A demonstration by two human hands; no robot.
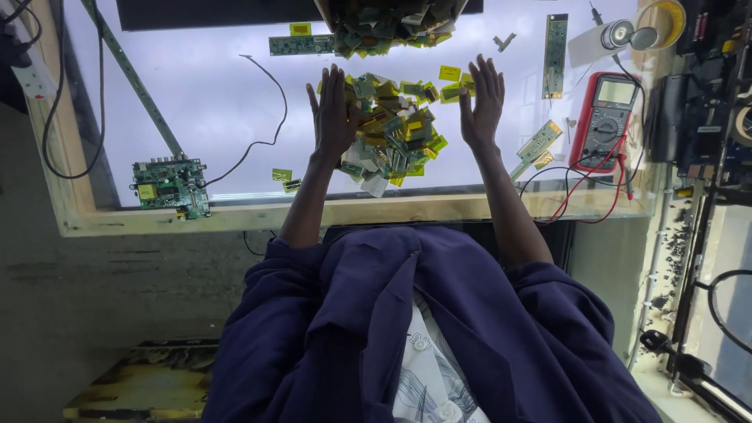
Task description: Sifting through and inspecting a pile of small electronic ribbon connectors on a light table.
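The loose heap of small yellow and green flat circuit pieces point(395, 129) lies on the pale glass-topped table with a wooden frame point(235, 213), directly between both hands. The left hand point(333, 117) is open, fingers spread, flanking the heap's left edge; the right hand point(482, 102) is open, palm inward, at its right edge. Neither hand holds anything. The pieces look light, thin and stiff, likely to slide and scatter on glass; they are best gathered by cupping from both sides. A red handheld multimeter point(605, 119) rests well to the right.
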